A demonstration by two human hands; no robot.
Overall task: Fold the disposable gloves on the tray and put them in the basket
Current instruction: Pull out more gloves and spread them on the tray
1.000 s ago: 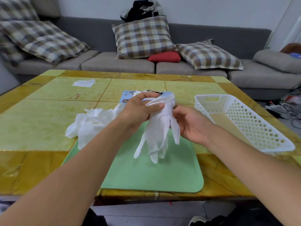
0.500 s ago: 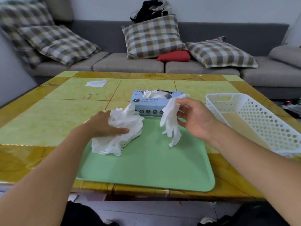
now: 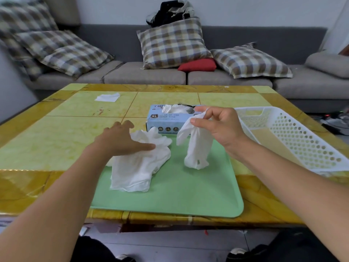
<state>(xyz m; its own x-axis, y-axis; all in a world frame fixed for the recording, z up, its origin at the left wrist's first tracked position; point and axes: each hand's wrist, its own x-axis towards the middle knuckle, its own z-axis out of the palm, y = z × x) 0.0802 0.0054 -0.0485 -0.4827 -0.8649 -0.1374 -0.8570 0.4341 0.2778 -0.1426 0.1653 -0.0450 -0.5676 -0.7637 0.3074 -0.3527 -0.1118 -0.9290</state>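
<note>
White and crumpled, one glove (image 3: 196,146) dangled pinched in the right hand (image 3: 220,127) while the open left hand (image 3: 122,138) pressed the glove pile (image 3: 139,165) on the green tray (image 3: 179,195).

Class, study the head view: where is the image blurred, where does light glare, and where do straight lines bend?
Head view: the left cushions are smeared by blur; the glossy table border catches glare at its near-left edge; the wide lens bows the table's edges and the white basket; the held glove stays sharp.

The yellow-green tiled table (image 3: 56,140) carries a green tray (image 3: 170,201) near its front edge. A blue glove box (image 3: 166,121) sits just behind the tray. A white perforated basket (image 3: 306,140) stands at right and a white scrap (image 3: 107,97) lies far left.
</note>
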